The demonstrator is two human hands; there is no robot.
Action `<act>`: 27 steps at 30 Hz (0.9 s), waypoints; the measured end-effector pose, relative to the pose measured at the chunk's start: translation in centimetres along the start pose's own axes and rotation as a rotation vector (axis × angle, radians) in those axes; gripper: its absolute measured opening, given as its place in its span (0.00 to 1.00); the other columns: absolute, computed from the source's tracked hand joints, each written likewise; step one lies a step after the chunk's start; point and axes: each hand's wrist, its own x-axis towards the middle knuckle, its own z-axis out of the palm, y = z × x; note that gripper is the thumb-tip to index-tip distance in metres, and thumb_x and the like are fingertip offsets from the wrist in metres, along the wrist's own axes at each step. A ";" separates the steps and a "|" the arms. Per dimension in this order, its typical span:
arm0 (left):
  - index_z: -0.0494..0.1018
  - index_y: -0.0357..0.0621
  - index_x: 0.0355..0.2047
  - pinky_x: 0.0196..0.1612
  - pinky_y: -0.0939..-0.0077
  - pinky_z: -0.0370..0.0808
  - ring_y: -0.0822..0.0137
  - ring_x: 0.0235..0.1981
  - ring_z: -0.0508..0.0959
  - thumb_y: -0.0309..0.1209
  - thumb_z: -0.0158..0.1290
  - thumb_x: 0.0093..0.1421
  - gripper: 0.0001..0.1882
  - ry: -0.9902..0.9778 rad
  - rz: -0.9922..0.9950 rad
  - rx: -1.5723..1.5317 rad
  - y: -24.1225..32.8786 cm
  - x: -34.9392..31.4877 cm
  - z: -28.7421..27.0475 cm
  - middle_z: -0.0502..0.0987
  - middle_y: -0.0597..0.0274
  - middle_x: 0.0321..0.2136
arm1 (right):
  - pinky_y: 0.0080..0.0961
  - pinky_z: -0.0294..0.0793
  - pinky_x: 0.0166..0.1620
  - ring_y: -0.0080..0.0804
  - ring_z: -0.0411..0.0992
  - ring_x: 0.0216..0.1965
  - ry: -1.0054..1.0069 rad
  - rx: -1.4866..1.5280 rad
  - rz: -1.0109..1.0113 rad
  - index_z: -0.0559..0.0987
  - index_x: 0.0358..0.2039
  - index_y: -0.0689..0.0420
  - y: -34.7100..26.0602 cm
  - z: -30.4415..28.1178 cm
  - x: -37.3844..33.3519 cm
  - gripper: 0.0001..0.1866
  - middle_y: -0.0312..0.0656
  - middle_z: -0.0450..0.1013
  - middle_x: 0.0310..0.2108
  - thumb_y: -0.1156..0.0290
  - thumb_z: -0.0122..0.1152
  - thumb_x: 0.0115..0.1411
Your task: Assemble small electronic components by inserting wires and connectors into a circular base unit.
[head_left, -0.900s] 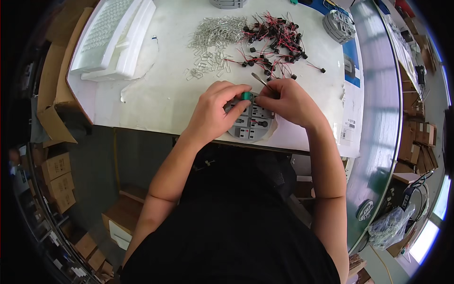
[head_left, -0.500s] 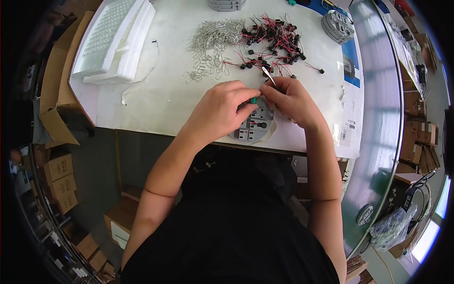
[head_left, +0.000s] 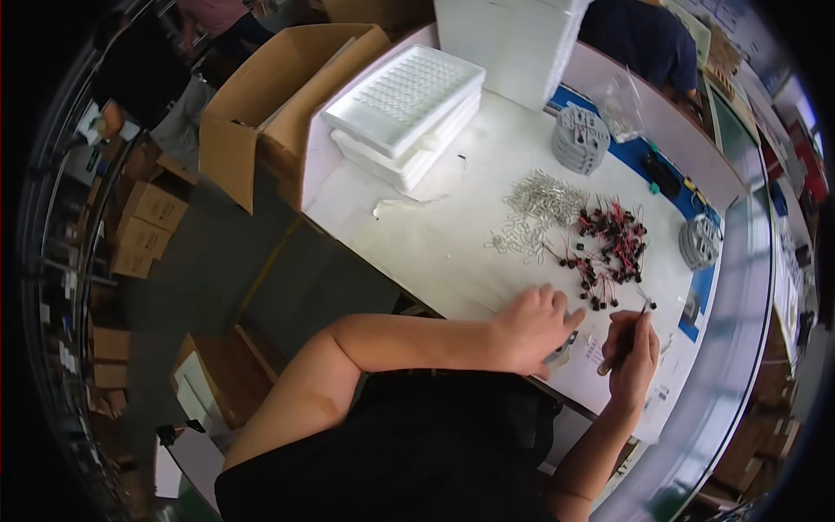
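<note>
My left hand lies over a round grey plate, its fingers apart, hiding most of the plate at the table's near edge. Just to the right, my right hand is closed around a slim tool; its thin tip points away from me and its tan end sticks out below the palm. Beyond the hands lies a heap of small black parts with red and black wires. Left of that heap is a pile of small, shiny, pale U-shaped pieces. One black part sits alone near my right fingertips.
White moulded trays are stacked at the far left, beside an open cardboard box. Stacks of round grey plates stand at the back, with another stack at right. A glassy partition borders the right side. Other people are beyond the table.
The view has swung left, showing more of the room. My hands, together over the plate before, are now apart; the right one has moved off to the right with the tool. The green piece no longer shows.
</note>
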 end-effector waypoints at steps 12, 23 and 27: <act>0.63 0.42 0.69 0.60 0.53 0.76 0.43 0.56 0.74 0.36 0.77 0.46 0.52 0.603 -0.047 -0.726 -1.3 -3.5 5.4 0.61 0.42 0.61 | 0.22 0.61 0.28 0.17 0.64 0.24 -0.050 -0.506 -0.007 0.84 0.44 0.66 -2.7 0.2 -2.4 0.21 0.31 0.68 0.22 0.61 0.49 0.79; 0.65 0.43 0.71 0.55 0.58 0.76 0.51 0.49 0.78 0.42 0.77 0.47 0.53 0.427 -0.042 -0.764 -3.5 -4.1 5.5 0.78 0.51 0.48 | 0.50 0.72 0.34 0.61 0.73 0.28 -0.310 -1.262 -0.161 0.76 0.29 0.61 -2.0 4.8 -1.9 0.15 0.56 0.75 0.25 0.65 0.60 0.70; 0.69 0.44 0.69 0.54 0.59 0.76 0.55 0.44 0.80 0.45 0.78 0.44 0.53 0.395 -0.082 -0.809 -3.5 -4.0 5.8 0.82 0.56 0.40 | 0.56 0.75 0.33 0.65 0.75 0.26 -0.298 -1.325 -0.157 0.79 0.29 0.60 -1.5 5.0 -2.3 0.18 0.57 0.76 0.21 0.59 0.59 0.71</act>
